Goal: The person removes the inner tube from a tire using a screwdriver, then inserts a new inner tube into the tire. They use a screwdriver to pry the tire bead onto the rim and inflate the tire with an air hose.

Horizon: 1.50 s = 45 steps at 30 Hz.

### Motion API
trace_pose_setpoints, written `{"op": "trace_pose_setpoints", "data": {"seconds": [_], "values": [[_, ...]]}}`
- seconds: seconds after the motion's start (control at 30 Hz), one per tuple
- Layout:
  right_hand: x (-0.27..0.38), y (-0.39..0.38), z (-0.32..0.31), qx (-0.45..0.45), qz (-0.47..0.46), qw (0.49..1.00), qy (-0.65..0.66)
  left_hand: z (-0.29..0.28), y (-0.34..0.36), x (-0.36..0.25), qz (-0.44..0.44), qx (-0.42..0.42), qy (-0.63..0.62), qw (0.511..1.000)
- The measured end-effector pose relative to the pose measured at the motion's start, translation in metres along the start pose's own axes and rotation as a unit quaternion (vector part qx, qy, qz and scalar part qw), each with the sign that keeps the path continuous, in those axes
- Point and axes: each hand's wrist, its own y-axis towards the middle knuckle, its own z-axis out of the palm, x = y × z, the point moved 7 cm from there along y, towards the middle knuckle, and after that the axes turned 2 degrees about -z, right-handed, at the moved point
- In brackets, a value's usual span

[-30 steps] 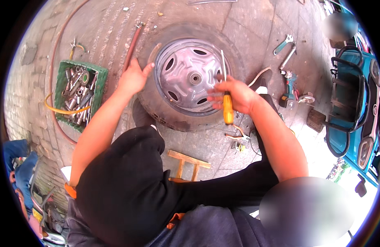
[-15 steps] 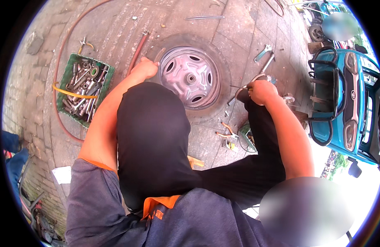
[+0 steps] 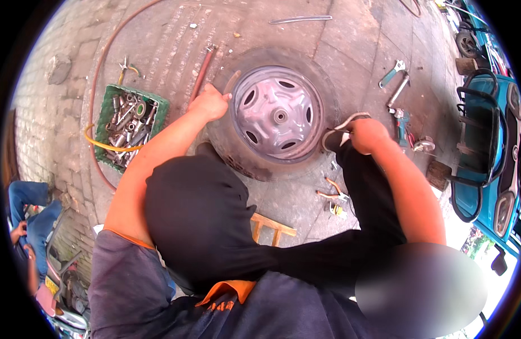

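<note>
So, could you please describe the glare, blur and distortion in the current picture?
Head view: black fisheye rim, the blue vehicle bending near it at right; head view: washed-out glare at lower right, beside a smoothly blurred oval patch; head view: pale sheen on the steel wheel.

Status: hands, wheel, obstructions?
Left hand at left edge of tyre. Right hand by right shoe, grip unclear. Steel wheel flat inside tyre. Shoe crowds tyre's right side.

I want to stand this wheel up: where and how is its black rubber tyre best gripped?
Probably by the outer tread edge of the black rubber tyre, at two well-spaced spots, coming from the near side, lower in the view. The tyre lies flat, the grey steel rim facing up, and that rounded edge borders grey stone paving. Its underside is hidden.
</note>
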Motion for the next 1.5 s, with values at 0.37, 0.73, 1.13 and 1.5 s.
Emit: {"op": "trace_pose_setpoints", "data": {"seconds": [0.37, 0.73, 1.13, 1.5], "values": [[-0.009, 0.095, -0.099, -0.138, -0.095, 0.947, 0.273, -0.001, 0.024, -0.025, 0.086, 0.083, 0.013, 0.993], [0.11, 0.089, 0.022, -0.019, -0.24, 0.858, 0.453, 0.002, 0.027, -0.007, -0.058, 0.084, -0.109, 0.989], [0.147, 0.072, -0.003, -0.128, -0.254, 0.889, 0.359, 0.003, 0.035, -0.008, -0.024, -0.003, -0.12, 0.992], [0.23, 0.035, -0.019, 0.3, 0.083, 0.285, 0.907, 0.002, 0.039, -0.008, -0.035, -0.002, -0.109, 0.993]]}}
